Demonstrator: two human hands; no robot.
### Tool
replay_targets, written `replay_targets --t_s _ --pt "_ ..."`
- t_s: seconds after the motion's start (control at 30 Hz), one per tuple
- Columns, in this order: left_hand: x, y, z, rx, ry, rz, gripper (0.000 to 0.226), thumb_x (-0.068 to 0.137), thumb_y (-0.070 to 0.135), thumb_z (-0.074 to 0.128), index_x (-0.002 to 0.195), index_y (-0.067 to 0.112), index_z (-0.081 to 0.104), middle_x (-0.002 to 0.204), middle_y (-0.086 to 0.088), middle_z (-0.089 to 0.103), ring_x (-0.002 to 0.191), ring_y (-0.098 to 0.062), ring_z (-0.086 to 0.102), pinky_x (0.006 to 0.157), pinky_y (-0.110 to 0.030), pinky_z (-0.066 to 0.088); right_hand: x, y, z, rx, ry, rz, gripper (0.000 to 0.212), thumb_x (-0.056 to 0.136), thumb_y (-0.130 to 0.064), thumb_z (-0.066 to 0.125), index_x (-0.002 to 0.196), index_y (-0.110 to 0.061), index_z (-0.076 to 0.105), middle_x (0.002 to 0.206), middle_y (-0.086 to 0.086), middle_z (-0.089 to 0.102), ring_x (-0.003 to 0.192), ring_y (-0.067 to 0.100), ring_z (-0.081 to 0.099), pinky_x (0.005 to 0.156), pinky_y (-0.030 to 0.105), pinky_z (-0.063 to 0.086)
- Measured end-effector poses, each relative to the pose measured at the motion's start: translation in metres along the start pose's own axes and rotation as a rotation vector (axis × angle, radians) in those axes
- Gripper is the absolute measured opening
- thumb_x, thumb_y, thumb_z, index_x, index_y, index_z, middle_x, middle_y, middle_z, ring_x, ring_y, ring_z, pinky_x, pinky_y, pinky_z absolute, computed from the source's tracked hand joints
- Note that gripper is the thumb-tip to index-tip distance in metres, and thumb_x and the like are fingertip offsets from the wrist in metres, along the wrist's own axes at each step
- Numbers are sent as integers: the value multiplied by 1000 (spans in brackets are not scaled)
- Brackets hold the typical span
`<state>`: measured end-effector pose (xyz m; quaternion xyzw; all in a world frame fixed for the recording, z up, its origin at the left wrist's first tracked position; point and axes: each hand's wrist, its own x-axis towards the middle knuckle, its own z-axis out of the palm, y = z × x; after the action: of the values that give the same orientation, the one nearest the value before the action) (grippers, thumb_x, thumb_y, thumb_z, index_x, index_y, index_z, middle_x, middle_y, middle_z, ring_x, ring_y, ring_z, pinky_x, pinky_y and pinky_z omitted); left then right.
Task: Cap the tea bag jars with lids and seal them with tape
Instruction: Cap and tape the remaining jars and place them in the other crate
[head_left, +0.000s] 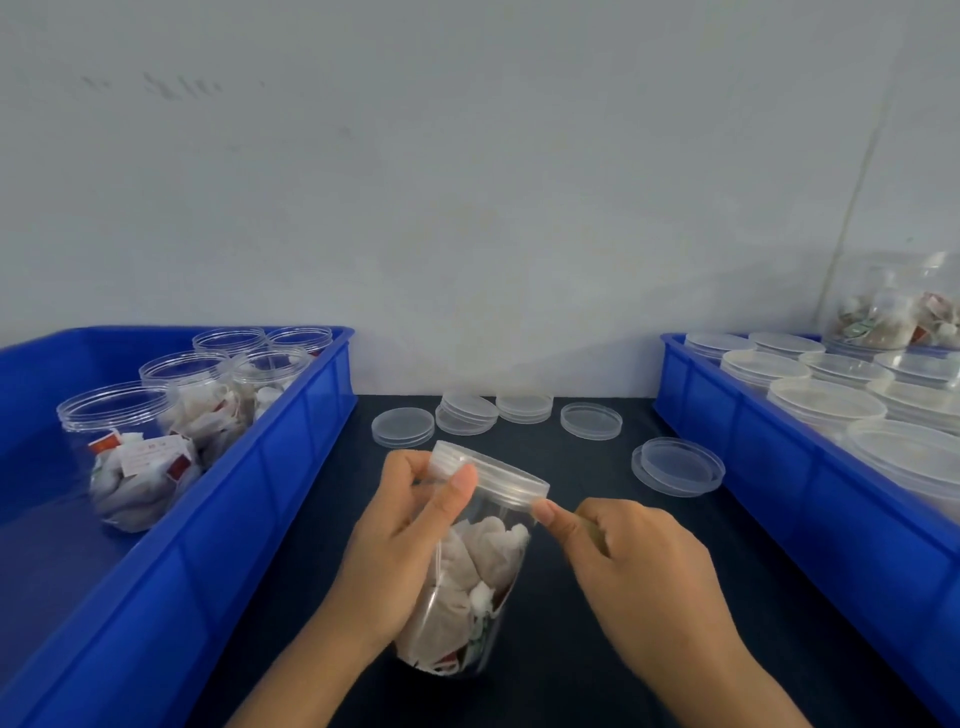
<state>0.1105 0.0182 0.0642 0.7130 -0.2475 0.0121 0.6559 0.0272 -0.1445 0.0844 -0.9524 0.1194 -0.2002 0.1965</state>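
Observation:
A clear plastic jar (480, 582) full of tea bags stands tilted on the dark table in front of me, with a clear lid (498, 475) on its mouth. My left hand (410, 535) grips the jar's upper left side, thumb on the lid's rim. My right hand (639, 561) is curled at the lid's right edge, its thumb and fingertips pinching something thin against the rim; whether that is tape is too hard to tell. Several loose lids (678, 466) lie on the table behind the jar.
A blue bin (270, 467) on the left holds several open jars (135, 452) of tea bags. A blue bin (769, 447) on the right holds several capped jars (826, 402). Another jar (893, 306) stands at the far right. A pale wall rises behind the table.

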Motion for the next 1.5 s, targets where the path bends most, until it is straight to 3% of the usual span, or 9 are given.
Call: replay_targets --t_s 0.2,0.43,0.6,0.73,0.9,1.03,1.17,1.37,1.5 --pt "-7 7 4 283 75 106 47 83 69 29 99 33 55 81 25 64 73 5 61 66 -16 43 -7 -14 13 -27 0 -32 39 96 -60 18 80 -30 37 73 -9 52 66 4 52 57 17 38" --pt "-7 11 6 349 164 -21 85 44 92 50 112 40 50 112 23 51 103 4 55 89 -33 52 -8 -22 13 -97 -32 -85 35 98 -54 10 89 -29 33 74 -12 45 80 3 57 75 20 48" --pt "-5 8 6 300 163 -88 87 29 98 52 100 49 46 98 27 61 91 10 58 77 -17 48 -10 -23 12 -155 -24 -117 34 99 -52 10 84 -29 31 72 -11 43 67 5 47 62 19 37" --pt "-3 7 5 149 181 -107 93 24 92 64 101 42 50 93 24 66 84 14 61 71 -16 47 -10 -20 9 -109 -53 -90 40 95 -59 12 77 -29 31 72 -9 47 70 8 51 59 21 36" --pt "-1 7 -1 -51 224 -176 89 30 71 83 104 29 58 91 17 72 80 2 69 70 -21 51 -6 -13 -3 128 -179 -68 80 62 -84 6 78 -22 54 65 -4 55 59 7 51 59 23 41" --pt "1 8 -7 -109 200 -214 84 30 57 81 104 23 60 86 14 73 75 1 69 59 -15 50 2 -1 -11 37 -120 -199 76 71 -79 5 81 -23 55 70 2 58 63 11 54 61 24 45" --pt "1 10 -9 -153 124 -253 85 32 50 84 108 20 62 91 5 75 81 -9 72 75 -31 53 8 6 -12 -19 -89 -202 79 72 -78 6 89 -23 60 73 1 60 67 14 56 64 28 48" --pt "2 10 -11 -220 -18 -268 93 33 43 89 117 15 59 100 -3 75 93 -17 72 83 -36 53 13 10 -13 -71 -95 -215 79 69 -79 1 86 -24 55 73 0 57 67 13 56 62 26 45" --pt "2 8 -10 -251 -49 -254 96 32 40 87 117 14 53 96 -1 75 88 -16 73 71 -27 54 15 11 -11 -77 -109 -196 82 66 -80 0 88 -23 55 73 -1 57 67 13 54 64 29 47"
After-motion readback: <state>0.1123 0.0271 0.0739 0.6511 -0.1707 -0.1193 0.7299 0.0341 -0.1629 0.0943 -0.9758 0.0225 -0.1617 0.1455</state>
